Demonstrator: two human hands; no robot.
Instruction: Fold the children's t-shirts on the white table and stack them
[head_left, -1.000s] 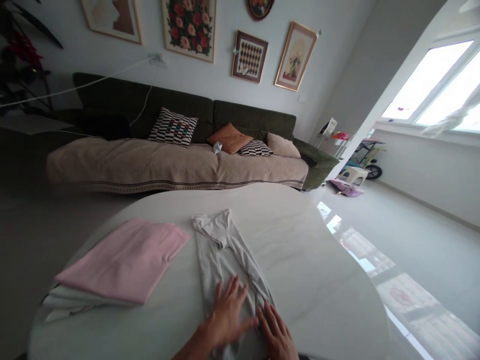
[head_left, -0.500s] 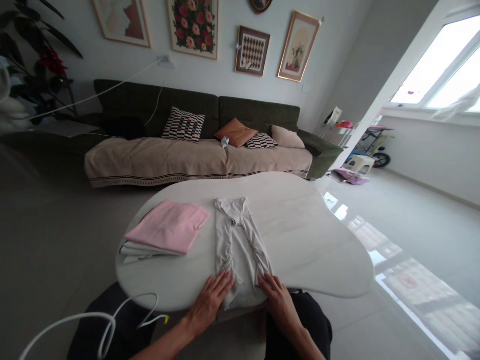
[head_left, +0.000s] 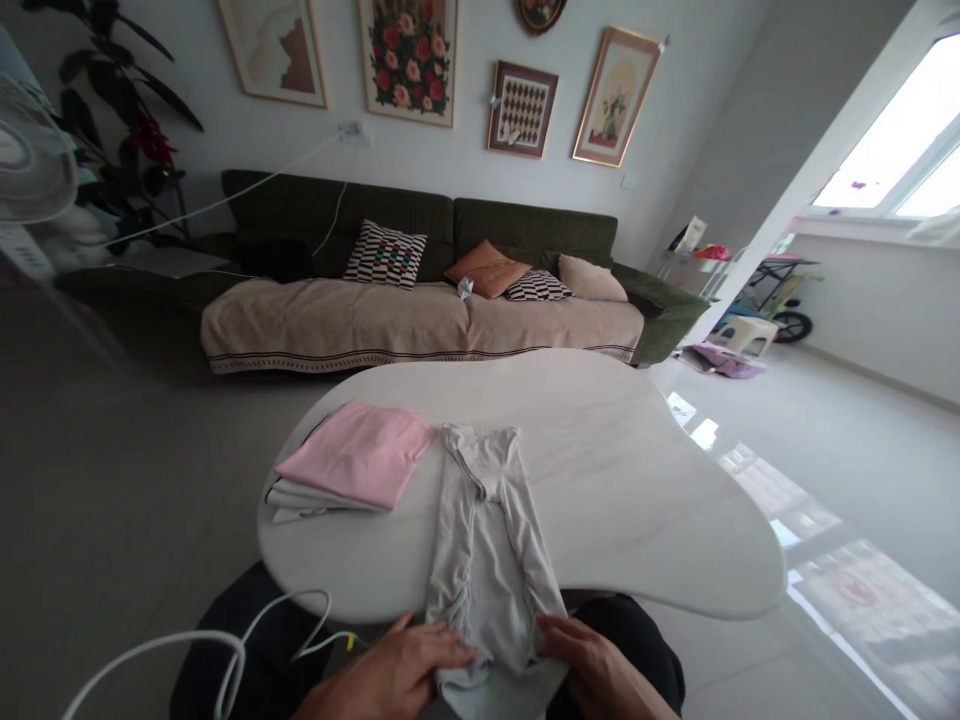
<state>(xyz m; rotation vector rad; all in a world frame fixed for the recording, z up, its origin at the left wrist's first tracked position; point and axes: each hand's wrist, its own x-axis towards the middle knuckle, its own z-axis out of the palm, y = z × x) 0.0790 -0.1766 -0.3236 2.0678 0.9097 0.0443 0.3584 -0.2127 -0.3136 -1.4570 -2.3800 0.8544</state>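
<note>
A light grey garment (head_left: 499, 560) lies lengthwise on the white table (head_left: 630, 480), with gathered folds down both sides. Its near end hangs over the table's front edge towards me. My left hand (head_left: 409, 665) grips the left side of that near end, fingers closed on the cloth. On the opposite side my right hand (head_left: 592, 665) pinches the cloth, thumb uppermost. Part of the fingers of both hands is hidden by the fabric. Left of the garment rests a stack of folded cloth, with a pink folded cloth (head_left: 360, 450) on top of white ones (head_left: 322, 497).
A white cable (head_left: 150, 637) loops over my left leg near the table edge. Behind the table stands a green sofa (head_left: 532, 235) with a beige cover and several cushions. At far left is a fan (head_left: 30, 160).
Both hands have moved towards me, drawing the garment along so its near end hangs further off the table. They lay flatter on the cloth before and now grip it.
</note>
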